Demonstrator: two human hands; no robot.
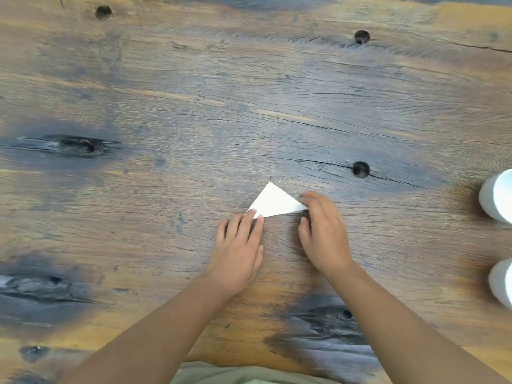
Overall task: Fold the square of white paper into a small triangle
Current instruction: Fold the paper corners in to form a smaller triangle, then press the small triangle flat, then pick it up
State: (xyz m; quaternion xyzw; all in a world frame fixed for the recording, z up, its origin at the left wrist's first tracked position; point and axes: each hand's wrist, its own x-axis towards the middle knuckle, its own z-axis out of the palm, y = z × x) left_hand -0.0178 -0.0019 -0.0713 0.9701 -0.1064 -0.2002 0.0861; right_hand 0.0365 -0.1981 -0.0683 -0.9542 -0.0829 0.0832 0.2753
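The white paper (273,202) lies flat on the wooden table (194,120) as a small triangle, its apex pointing away from me. My left hand (238,250) rests palm down, with its fingertips pressing the paper's lower left corner. My right hand (322,231) covers the right corner, fingers curled over the tip and the thumb below the edge. Both hands hide the outermost bits of those corners.
Two white cylindrical objects stand at the right edge of the view, one (498,196) farther from me and one (502,282) nearer. The tabletop has dark knots and small round holes, such as one (361,169) just beyond the paper. My green garment (235,375) shows at the bottom.
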